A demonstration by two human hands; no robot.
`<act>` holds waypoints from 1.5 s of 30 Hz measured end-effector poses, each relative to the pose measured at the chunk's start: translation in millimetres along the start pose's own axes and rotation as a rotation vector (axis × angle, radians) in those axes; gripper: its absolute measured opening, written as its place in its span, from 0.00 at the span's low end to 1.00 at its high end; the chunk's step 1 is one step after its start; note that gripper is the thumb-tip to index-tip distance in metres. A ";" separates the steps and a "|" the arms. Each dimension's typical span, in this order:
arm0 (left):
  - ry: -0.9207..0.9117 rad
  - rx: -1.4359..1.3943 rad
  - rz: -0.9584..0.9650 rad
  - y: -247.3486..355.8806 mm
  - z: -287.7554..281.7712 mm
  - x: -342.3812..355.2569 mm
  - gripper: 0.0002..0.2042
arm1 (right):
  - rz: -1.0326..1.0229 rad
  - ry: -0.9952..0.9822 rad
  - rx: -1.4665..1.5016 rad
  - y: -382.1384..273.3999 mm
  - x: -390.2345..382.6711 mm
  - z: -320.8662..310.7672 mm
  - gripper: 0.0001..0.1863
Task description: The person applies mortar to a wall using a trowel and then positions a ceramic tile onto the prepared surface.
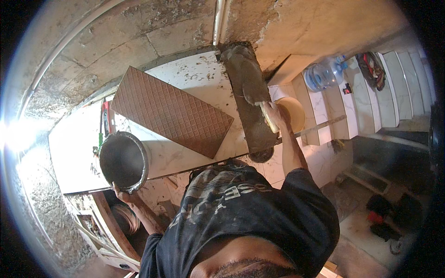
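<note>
My right hand (272,114) is closed round the pale handle of a trowel (270,122). The trowel rests on a long strip of wet grey mortar (243,69), which is smeared smooth in places. My left hand (122,194) grips the near rim of a dark bucket (124,160) at the left of the white slab (194,69); what the bucket holds is too dark to tell. Between my hands, a large brown tile (171,111) lies slantwise, its ridged grid back facing up.
A yellowish round container (292,113) stands just right of the mortar strip. Farther right, white steps (366,99) carry a blue water bottle (320,76) and a dark plastic bag (371,69). A red level (107,116) lies behind the bucket. A rough wall (125,41) borders the far side.
</note>
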State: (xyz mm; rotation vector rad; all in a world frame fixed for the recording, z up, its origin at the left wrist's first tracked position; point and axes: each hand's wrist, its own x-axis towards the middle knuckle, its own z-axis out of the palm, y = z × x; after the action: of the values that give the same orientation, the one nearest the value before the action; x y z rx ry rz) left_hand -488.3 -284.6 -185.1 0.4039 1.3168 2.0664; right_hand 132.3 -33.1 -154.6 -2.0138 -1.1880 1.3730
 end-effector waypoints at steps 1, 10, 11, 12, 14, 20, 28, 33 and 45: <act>0.055 0.141 0.022 -0.4 -1.6 2.1 0.18 | -0.072 -0.064 -0.064 9.9 -5.2 -6.5 0.21; 0.145 0.237 0.045 8.4 26.1 -1.0 0.18 | -0.686 0.528 -0.545 29.4 -52.0 -18.8 0.16; 0.138 0.277 0.047 11.7 32.2 -2.9 0.18 | -0.754 0.519 -0.533 13.6 -62.1 -20.0 0.16; 0.086 0.198 0.019 15.0 38.1 -5.5 0.18 | -0.823 0.508 -0.520 -4.6 -74.6 -19.1 0.16; -0.007 -0.016 -0.070 22.7 50.6 -11.4 0.18 | -0.545 0.199 -0.301 -46.8 -102.6 -8.7 0.16; 0.258 0.064 -0.164 40.6 83.5 -24.0 0.13 | -0.814 -0.383 -0.386 -178.9 -164.7 103.7 0.22; 0.257 -0.046 0.111 49.3 127.3 -40.6 0.19 | -1.268 -0.626 -1.298 -233.7 -179.3 283.3 0.08; 0.197 -0.172 0.003 39.2 121.6 -42.5 0.19 | -1.436 -0.400 -1.508 -235.5 -169.2 329.2 0.07; 0.112 -0.169 -0.002 33.4 116.0 -41.1 0.18 | -1.317 -0.525 -1.378 -168.2 -141.0 342.0 0.22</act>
State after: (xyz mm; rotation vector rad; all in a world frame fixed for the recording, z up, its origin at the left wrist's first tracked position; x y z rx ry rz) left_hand -403.8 -241.4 -100.0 0.2151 1.1934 2.2058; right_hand -265.0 -98.1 -99.3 -0.5996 -3.3312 0.2219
